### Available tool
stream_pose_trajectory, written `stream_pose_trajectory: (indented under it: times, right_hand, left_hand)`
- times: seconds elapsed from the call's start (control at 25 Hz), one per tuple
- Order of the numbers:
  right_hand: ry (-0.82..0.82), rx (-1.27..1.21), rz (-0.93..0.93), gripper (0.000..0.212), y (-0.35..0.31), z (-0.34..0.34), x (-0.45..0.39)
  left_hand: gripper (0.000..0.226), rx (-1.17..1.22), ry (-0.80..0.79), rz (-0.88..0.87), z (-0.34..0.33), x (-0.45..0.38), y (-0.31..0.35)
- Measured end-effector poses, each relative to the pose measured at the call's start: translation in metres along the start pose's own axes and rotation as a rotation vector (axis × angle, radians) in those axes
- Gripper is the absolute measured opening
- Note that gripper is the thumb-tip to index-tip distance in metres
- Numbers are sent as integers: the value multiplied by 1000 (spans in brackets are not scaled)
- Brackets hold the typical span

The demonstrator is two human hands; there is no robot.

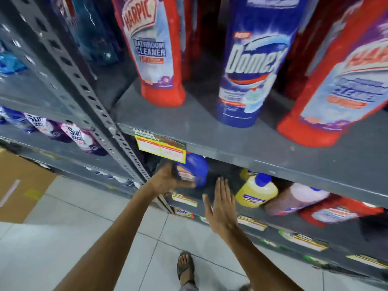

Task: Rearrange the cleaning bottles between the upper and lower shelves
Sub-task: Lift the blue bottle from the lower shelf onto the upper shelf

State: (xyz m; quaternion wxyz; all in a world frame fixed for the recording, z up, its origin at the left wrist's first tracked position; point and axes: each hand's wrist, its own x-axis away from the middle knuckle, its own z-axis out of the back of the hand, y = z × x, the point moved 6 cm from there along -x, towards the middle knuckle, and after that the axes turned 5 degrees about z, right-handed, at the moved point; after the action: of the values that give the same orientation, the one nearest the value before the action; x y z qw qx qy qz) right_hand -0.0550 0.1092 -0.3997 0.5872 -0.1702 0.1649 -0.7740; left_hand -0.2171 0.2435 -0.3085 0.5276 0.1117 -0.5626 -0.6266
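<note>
On the upper grey shelf (241,141) stand a red Harpic bottle (156,51), a blue Domex bottle (255,66) and a second red Harpic bottle (336,80). Below, on the lower shelf (281,222), my left hand (171,177) wraps around a blue bottle (199,171) at the shelf's left end. My right hand (222,208) hovers flat and open just right of it, fingers pointing into the shelf, touching nothing. A yellow bottle with a blue cap (257,191), a pale pink bottle (300,198) and a red bottle (340,213) stand further right.
A perforated grey upright (100,114) divides this bay from the left bay, which holds Surf packets (77,137). Price tags (161,149) hang on the shelf edges. A cardboard box (23,185) sits on the tiled floor at left. My sandalled foot (185,267) is below.
</note>
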Motion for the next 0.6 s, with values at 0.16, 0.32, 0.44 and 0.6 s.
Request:
stream_pose_trajectory:
  times: [0.16,0.32,0.44,0.6]
  right_hand:
    - [30,177,-33,70,-1,-26,-10]
    - [59,202,-60,68,4,-32,-12]
    - [52,175,-34,67,-7,-22,-9]
    - [192,-129,81,55,-15,16,29]
  left_hand:
    - [28,-23,-87,89,9,-28,-23]
    - [43,-11,-52,28,11,-30,-26]
    - [45,101,62,-15,12,-14,-25]
    - [54,-5,171,-154,8,38,-20]
